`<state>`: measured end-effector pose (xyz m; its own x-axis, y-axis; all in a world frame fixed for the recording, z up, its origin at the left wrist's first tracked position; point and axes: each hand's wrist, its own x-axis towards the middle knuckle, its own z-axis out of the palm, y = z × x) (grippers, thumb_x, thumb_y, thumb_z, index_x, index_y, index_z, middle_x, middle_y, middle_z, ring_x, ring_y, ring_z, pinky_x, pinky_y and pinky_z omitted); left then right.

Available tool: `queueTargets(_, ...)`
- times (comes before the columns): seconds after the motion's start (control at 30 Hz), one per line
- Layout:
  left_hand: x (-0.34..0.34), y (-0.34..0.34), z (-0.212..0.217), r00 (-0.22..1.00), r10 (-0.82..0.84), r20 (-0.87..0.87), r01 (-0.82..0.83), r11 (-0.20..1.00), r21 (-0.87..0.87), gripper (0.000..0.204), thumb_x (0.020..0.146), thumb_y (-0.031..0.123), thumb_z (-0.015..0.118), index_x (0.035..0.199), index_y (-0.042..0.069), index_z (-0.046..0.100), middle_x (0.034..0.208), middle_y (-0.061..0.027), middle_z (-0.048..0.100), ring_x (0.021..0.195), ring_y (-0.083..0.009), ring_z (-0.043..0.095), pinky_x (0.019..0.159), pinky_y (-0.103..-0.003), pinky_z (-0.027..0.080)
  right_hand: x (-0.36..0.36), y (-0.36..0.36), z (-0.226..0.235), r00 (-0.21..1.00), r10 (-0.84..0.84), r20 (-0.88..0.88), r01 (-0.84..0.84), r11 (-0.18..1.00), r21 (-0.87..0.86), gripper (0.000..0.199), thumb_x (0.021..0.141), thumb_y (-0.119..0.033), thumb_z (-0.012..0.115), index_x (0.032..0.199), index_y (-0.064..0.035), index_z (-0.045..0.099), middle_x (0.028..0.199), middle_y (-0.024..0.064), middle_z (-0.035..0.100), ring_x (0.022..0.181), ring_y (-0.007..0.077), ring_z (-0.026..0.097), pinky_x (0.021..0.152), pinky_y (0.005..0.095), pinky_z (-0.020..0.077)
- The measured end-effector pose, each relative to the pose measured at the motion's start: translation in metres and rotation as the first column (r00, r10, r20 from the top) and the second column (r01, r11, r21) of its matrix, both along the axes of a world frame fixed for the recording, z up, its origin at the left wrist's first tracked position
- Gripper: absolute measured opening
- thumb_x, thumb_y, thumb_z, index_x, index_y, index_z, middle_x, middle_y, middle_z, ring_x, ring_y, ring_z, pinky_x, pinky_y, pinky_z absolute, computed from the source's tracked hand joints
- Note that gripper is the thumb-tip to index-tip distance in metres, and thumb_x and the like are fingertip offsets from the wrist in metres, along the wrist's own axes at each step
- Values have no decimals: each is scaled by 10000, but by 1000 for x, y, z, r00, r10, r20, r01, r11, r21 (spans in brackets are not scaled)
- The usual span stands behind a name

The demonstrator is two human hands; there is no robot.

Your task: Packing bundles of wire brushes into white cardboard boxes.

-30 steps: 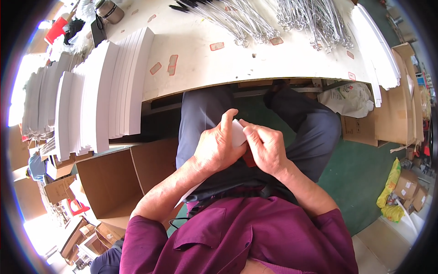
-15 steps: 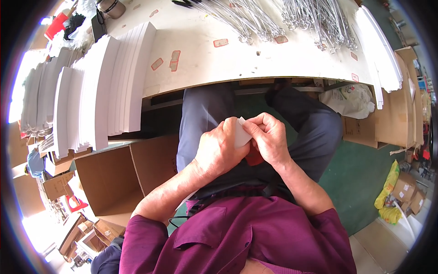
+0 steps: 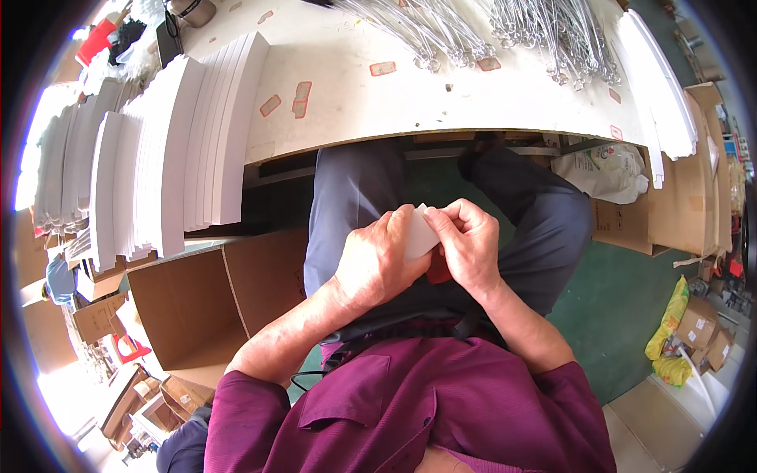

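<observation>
Above my lap, between my knees, both hands meet on a white cardboard piece with a flat face and a small raised corner at its top. My left hand is wrapped round its left side, knuckles up. At the upper right edge, the thumb and fingers of my right hand pinch the card. How far the piece reaches below my hands is hidden. A small red patch shows under my right hand; I cannot tell what it is.
Long white boxes stand in stacks on the left of the white table. Thin metal rods with looped ends lie at the back. An open carton is at my left; more white pieces lie at the right edge.
My right thumb and fingers have shifted slightly at the card's top corner, and a bit more of its white face shows. Both hands keep their hold.
</observation>
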<state>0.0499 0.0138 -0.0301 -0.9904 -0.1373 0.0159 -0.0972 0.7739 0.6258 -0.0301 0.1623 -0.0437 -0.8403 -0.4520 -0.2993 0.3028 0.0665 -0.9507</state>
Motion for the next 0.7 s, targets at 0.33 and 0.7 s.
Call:
queueTargets(0.33, 1, -6, 4, 999, 39, -15, -38, 997, 62, 569, 757, 187, 833, 1232, -27, 604, 1027, -228, 726, 893, -382, 742, 754, -442, 617, 17, 1, -10, 896, 127, -425, -133, 991, 17, 415, 983, -188, 743, 1315, 48, 662, 972, 184, 763, 810, 137, 728, 689, 277, 561)
queueTargets(0.7, 0, -10, 2, 997, -17, -74, 24, 996, 89, 588, 777, 186, 790, 1262, -55, 563, 972, -238, 718, 869, -404, 737, 725, -474, 619, 20, 1, -20, 795, 111, -596, -147, 989, -11, 468, 971, -113, 740, 1387, 56, 606, 767, 124, 683, 625, 130, 629, 580, 287, 494)
